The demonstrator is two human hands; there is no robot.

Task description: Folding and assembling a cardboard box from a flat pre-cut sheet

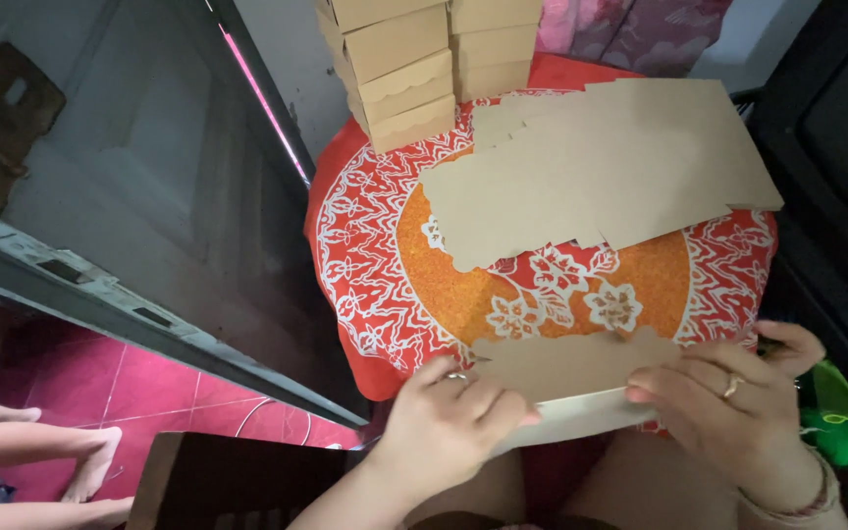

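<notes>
In the head view, two hands work at the near edge of a round table covered by a red and orange patterned tablecloth (385,285). The left hand (449,422) and the right hand (733,393) each close their fingers over one end of a single flat cardboard box blank (571,368), pinching it along a fold so its pale underside shows beneath the brown face. The blank lies at the table's near rim, just in front of the person's lap. One ring shows on each hand, and a bracelet on the right wrist.

Farther back on the cloth lies a pile of flat box blanks (601,172); their edges overlap, so their number cannot be told. Behind them stand two stacks of folded cardboard boxes (424,59), the left showing about five, the right about three, both cut off by the top of the frame.

The hands hide the blank's two ends. At the lower left, another person's bare feet (41,461) rest on a pink tiled floor (169,393). A green soft thing (841,422) sits at the far right, hard to make out. A dark door (139,167) stands left of the table.
</notes>
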